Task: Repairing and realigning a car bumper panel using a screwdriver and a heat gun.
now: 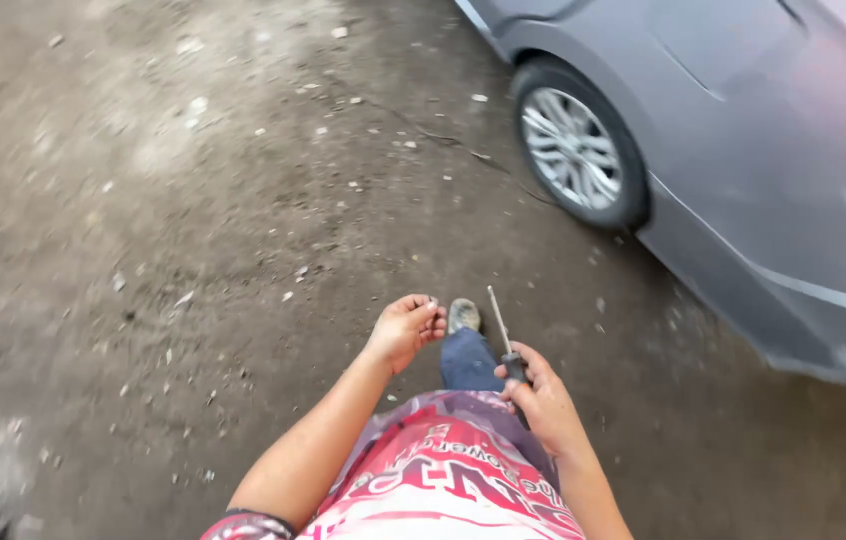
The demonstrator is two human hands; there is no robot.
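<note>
My right hand grips a screwdriver by its dark handle, with the thin metal shaft pointing up and away from me. My left hand is curled shut in front of my body; a small pale object seems pinched at the fingertips, too small to identify. Between the hands I see my leg in blue jeans and a grey shoe on the ground. My red and white printed shirt fills the bottom of the view.
A grey car stands at the right, its wheel with a silver alloy rim close ahead. The ground is dark packed dirt strewn with small stones and litter.
</note>
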